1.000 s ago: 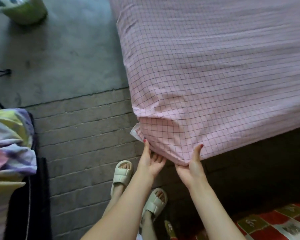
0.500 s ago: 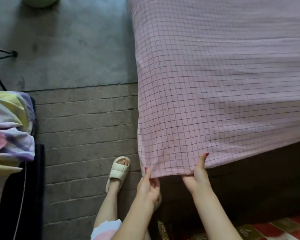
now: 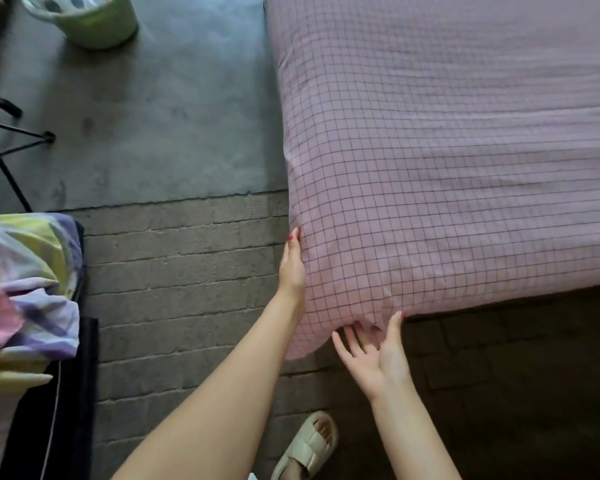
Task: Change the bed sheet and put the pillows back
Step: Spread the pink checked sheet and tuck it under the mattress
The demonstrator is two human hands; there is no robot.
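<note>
A pink sheet [image 3: 447,168] with a thin dark grid covered a bed and filled the right and far part of the view. Its near left corner hung down over the mattress edge, ending in a loose point of cloth just above the floor.

The left hand [image 3: 291,268] lay flat against the left side of that corner, fingers straight and pointing away from the camera, pressing the cloth and gripping nothing. Its nails were red.

The right hand [image 3: 374,351] was below the near edge of the corner, palm turned up and fingers spread. The thumb touched the sheet's lower edge, and the fingertips [image 3: 355,327] reached the bunched cloth under the corner. It was open; whether any cloth was caught between the fingers could not be told.

Under the bed's near edge the space was dark.

The floor [image 3: 160,126] was grey concrete in the far part and grey brick in the near part. A cream sandal [image 3: 309,445] on 1 foot showed at the near edge, between the 2 forearms.

At the left, a heap of bedding [image 3: 25,289] in yellow, lilac and pink lay on something black. A green tub [image 3: 94,22] stood at the far left, and thin black legs [image 3: 11,147] of a stand crossed the floor nearby.
</note>
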